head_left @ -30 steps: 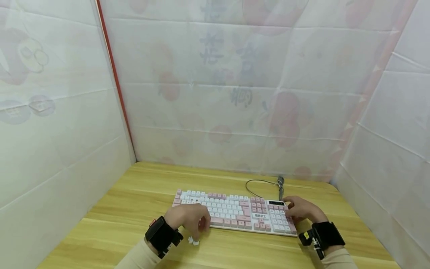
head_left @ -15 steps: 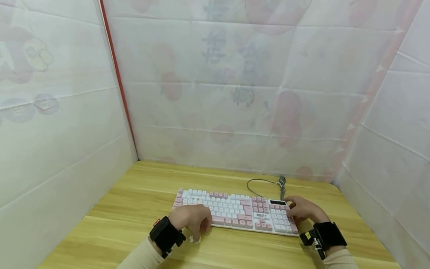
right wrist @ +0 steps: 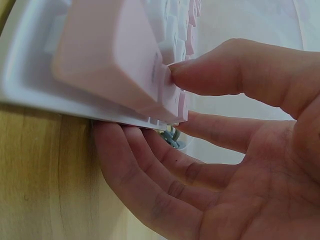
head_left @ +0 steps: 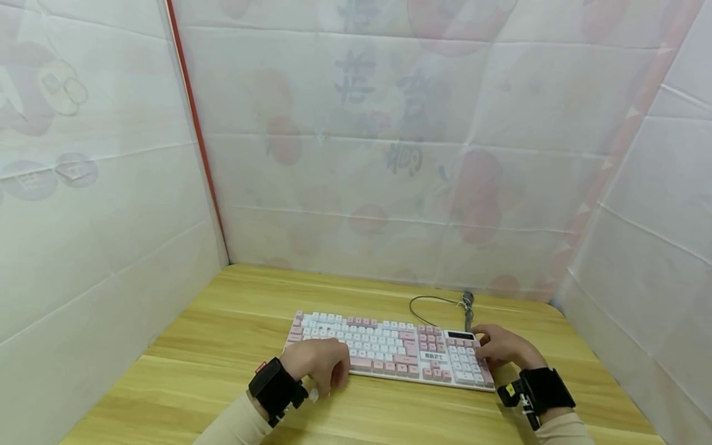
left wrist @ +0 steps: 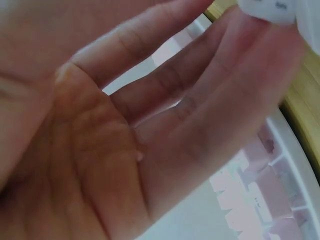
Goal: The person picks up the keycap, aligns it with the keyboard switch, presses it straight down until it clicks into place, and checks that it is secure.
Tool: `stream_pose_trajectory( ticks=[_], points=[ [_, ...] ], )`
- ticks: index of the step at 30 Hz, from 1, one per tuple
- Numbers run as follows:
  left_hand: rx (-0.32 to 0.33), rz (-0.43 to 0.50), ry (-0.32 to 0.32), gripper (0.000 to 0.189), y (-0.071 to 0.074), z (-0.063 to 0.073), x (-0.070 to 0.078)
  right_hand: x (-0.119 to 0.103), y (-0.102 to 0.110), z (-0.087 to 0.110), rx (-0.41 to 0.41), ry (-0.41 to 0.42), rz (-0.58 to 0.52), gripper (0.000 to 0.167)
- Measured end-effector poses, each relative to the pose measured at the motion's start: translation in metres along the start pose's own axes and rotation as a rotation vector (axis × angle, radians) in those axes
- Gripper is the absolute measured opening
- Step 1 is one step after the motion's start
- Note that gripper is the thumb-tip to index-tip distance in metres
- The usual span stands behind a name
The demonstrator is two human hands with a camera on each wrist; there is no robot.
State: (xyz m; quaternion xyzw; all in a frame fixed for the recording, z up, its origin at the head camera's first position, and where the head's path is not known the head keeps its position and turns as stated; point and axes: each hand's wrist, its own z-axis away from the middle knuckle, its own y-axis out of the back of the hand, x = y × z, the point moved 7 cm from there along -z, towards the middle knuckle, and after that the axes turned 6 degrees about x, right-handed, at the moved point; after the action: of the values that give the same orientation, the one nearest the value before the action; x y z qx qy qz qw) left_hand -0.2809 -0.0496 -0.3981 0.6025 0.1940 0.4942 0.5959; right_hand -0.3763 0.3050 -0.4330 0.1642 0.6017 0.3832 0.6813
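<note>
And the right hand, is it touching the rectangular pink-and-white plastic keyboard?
Touching. The right wrist view shows it: the right hand has its thumb on a pink key of the keyboard, without visible gap.

Head and closer wrist views share the keyboard (head_left: 384, 349)

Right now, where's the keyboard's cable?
Head view, right of center: the cable lies on the table behind the right end of the keyboard, just beyond the right hand, its thin loop extending left.
</note>
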Motion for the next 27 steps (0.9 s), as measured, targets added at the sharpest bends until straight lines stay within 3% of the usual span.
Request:
stream_pose_trajectory(
  ticks=[3, 11, 20, 27],
  points=[
    [0.003, -0.004, 0.001, 0.031, 0.0006, 0.0006, 0.0001, -0.0001, -0.0007, 0.0006, -0.001, -0.002, 0.003, 0.072],
    [0.002, 0.001, -0.072, 0.02, 0.0, -0.0024, 0.0022, -0.0007, 0.0001, -0.0004, -0.002, 0.005, 0.009, 0.071],
    [0.004, -0.027, -0.055, 0.021, 0.0021, -0.0023, -0.001, -0.0009, -0.0001, -0.0004, -0.002, 0.003, 0.024, 0.071],
    [0.013, -0.009, -0.095, 0.024, 0.0085, -0.0002, 0.0, 0.0023, 0.0003, -0.0028, -0.026, 0.023, 0.037, 0.075]
  ],
)
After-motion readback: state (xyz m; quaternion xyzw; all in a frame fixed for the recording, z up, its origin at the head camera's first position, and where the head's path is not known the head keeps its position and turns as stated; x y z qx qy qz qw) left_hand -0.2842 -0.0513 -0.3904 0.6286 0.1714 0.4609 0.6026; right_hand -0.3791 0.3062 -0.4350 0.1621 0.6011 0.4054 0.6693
